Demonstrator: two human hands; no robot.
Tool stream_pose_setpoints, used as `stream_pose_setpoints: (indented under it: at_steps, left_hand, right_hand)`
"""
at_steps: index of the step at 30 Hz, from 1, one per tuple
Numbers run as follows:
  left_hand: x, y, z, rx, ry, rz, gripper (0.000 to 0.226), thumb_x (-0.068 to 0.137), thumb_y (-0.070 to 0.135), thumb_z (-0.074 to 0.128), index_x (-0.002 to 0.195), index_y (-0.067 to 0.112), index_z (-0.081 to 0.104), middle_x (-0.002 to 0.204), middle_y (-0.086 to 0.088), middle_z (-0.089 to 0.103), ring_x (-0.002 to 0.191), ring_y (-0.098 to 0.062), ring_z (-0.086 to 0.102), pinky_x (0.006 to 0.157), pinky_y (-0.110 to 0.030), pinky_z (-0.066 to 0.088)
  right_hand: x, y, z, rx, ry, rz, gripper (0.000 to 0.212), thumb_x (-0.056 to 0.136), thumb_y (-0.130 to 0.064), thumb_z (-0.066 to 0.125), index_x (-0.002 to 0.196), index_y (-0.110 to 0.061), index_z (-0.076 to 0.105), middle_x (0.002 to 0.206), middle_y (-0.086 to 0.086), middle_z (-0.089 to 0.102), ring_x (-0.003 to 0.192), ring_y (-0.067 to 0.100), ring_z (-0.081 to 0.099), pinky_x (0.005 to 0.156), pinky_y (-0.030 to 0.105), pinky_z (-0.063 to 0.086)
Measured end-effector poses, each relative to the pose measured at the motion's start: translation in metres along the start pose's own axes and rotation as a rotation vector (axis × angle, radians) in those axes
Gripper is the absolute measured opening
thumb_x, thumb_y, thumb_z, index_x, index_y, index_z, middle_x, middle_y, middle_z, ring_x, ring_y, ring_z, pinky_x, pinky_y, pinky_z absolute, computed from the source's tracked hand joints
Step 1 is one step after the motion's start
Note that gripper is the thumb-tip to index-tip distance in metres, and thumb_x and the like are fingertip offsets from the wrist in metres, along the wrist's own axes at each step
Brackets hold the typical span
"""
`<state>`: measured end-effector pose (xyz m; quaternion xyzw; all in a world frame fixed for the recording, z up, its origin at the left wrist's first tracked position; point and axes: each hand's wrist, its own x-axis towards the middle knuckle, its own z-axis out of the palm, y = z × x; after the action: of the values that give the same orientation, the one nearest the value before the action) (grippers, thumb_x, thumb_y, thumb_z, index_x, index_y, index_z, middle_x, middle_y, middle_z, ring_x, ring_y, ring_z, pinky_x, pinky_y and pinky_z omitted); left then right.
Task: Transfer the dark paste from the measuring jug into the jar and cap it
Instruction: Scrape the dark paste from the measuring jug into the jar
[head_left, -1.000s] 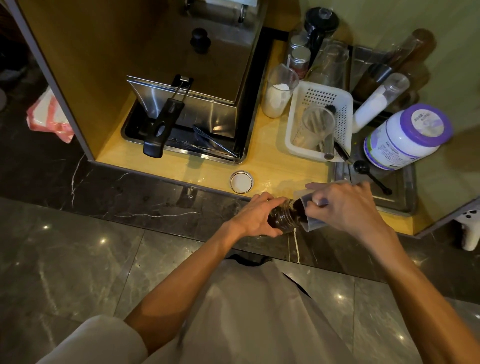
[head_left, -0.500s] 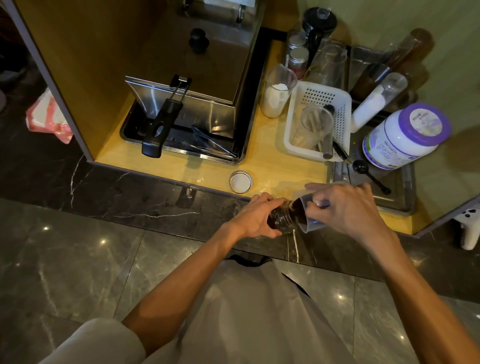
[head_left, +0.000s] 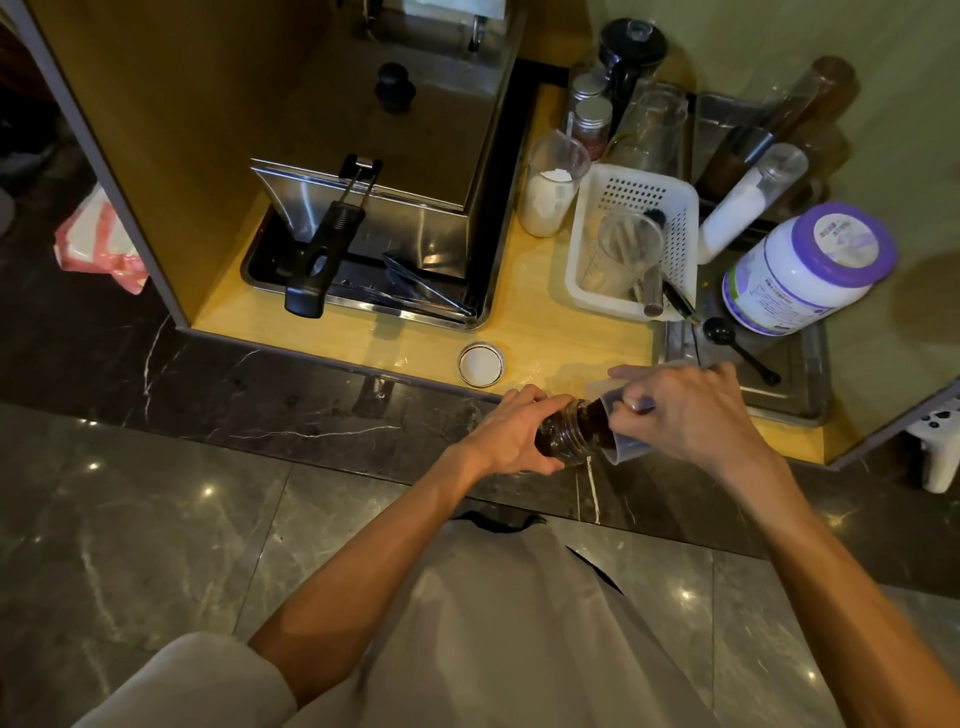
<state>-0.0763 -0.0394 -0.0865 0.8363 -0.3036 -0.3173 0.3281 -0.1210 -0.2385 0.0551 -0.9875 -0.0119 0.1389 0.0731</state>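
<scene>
My left hand (head_left: 511, 434) grips a small clear jar (head_left: 558, 436) holding dark paste, tilted with its mouth toward the right. My right hand (head_left: 691, 415) holds a translucent measuring jug (head_left: 615, 447), tipped so its rim meets the jar's mouth. Dark paste (head_left: 595, 418) shows at the join. Both are held over the dark marble ledge just in front of the yellow counter. The jar's lid (head_left: 481, 364) lies upside down on the counter, behind my left hand.
A steel fryer with a black-handled basket (head_left: 322, 254) stands at the back left. A white perforated basket (head_left: 631, 239) holds a beaker. A purple-lidded white tub (head_left: 805, 270) and a black spoon (head_left: 737, 348) sit on a steel tray (head_left: 800, 384) at right.
Both hands stay in place with jug against jar. The view shifted slightly; nothing else visibly moved.
</scene>
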Motion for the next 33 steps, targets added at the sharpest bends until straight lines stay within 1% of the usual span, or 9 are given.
stream_pose_setpoints:
  at_steps: [14, 17, 20, 22, 24, 28, 29, 31, 33]
  left_hand:
    - [-0.002, -0.002, 0.0, -0.025, 0.003, 0.016, 0.087, 0.075, 0.037, 0.082, 0.149, 0.03, 0.036, 0.129, -0.005, 0.044, 0.123, -0.023, 0.038, 0.111, -0.05, 0.034]
    - [-0.005, -0.005, -0.002, -0.074, 0.026, 0.008, 0.086, 0.075, 0.035, 0.082, 0.149, 0.031, 0.037, 0.13, -0.003, 0.044, 0.125, -0.022, 0.037, 0.114, -0.049, 0.031]
    - [-0.009, -0.007, -0.003, -0.093, 0.04, 0.007, 0.087, 0.075, 0.034, 0.083, 0.149, 0.03, 0.037, 0.134, -0.003, 0.044, 0.127, -0.022, 0.038, 0.115, -0.047, 0.029]
    - [-0.011, -0.008, -0.003, -0.076, 0.041, 0.008, 0.088, 0.075, 0.036, 0.083, 0.15, 0.03, 0.036, 0.136, -0.002, 0.045, 0.127, -0.021, 0.038, 0.114, -0.048, 0.03]
    - [-0.013, -0.009, -0.003, -0.058, 0.047, 0.007, 0.089, 0.075, 0.038, 0.083, 0.15, 0.031, 0.035, 0.14, 0.0, 0.044, 0.129, -0.021, 0.04, 0.115, -0.051, 0.03]
    - [-0.022, -0.016, -0.004, -0.259, 0.056, 0.001, 0.088, 0.074, 0.028, 0.086, 0.148, 0.028, 0.039, 0.14, 0.006, 0.044, 0.132, -0.013, 0.042, 0.118, -0.049, 0.032]
    - [-0.025, -0.017, -0.005, -0.302, 0.072, -0.011, 0.088, 0.074, 0.028, 0.086, 0.148, 0.028, 0.039, 0.14, 0.008, 0.043, 0.132, -0.011, 0.042, 0.118, -0.048, 0.033]
    - [-0.031, -0.015, -0.008, -0.353, 0.133, -0.032, 0.087, 0.074, 0.031, 0.086, 0.147, 0.033, 0.038, 0.14, 0.012, 0.042, 0.13, -0.007, 0.042, 0.115, -0.048, 0.037]
    - [-0.035, -0.009, -0.016, -0.434, 0.222, -0.011, 0.083, 0.074, 0.032, 0.086, 0.143, 0.04, 0.041, 0.139, 0.015, 0.045, 0.129, -0.003, 0.045, 0.112, -0.044, 0.042]
  right_hand:
    - [0.0, 0.002, 0.003, 0.052, -0.007, 0.033, 0.041, 0.08, -0.041, 0.063, 0.048, -0.019, 0.049, 0.126, -0.024, 0.065, 0.092, 0.009, 0.063, 0.098, 0.047, 0.037]
    - [0.01, 0.018, 0.008, 0.294, -0.062, 0.106, 0.038, 0.078, -0.042, 0.064, 0.051, -0.017, 0.056, 0.123, -0.026, 0.065, 0.1, 0.006, 0.062, 0.107, 0.052, 0.036]
    - [0.017, 0.043, 0.02, 0.719, -0.164, 0.146, 0.038, 0.083, -0.026, 0.066, 0.048, -0.016, 0.053, 0.108, -0.017, 0.072, 0.119, 0.005, 0.061, 0.097, 0.035, 0.045]
    - [0.015, 0.057, 0.028, 0.857, -0.182, 0.197, 0.031, 0.091, -0.021, 0.063, 0.065, -0.005, 0.068, 0.108, -0.019, 0.074, 0.115, -0.007, 0.06, 0.09, 0.028, 0.046]
    - [0.009, 0.064, 0.034, 0.91, -0.169, 0.253, 0.051, 0.093, -0.043, 0.06, 0.105, 0.006, 0.069, 0.1, -0.029, 0.072, 0.098, -0.012, 0.064, 0.08, 0.027, 0.048]
    - [-0.026, 0.086, 0.048, 1.113, -0.042, 0.406, 0.058, 0.078, -0.073, 0.058, 0.117, -0.033, 0.073, 0.073, -0.004, 0.066, 0.066, 0.014, 0.053, 0.075, 0.034, 0.05]
    - [-0.033, 0.096, 0.052, 1.169, -0.011, 0.413, 0.06, 0.079, -0.069, 0.055, 0.122, -0.031, 0.071, 0.071, 0.014, 0.059, 0.061, 0.019, 0.047, 0.072, 0.033, 0.048]
    - [-0.044, 0.108, 0.054, 1.311, 0.055, 0.447, 0.05, 0.09, -0.047, 0.051, 0.128, -0.019, 0.067, 0.105, 0.047, 0.047, 0.076, 0.048, 0.05, 0.075, 0.032, 0.048]
    - [-0.046, 0.112, 0.051, 1.388, 0.091, 0.5, 0.051, 0.089, -0.047, 0.063, 0.122, -0.009, 0.068, 0.105, 0.045, 0.048, 0.096, 0.055, 0.055, 0.078, 0.033, 0.05]
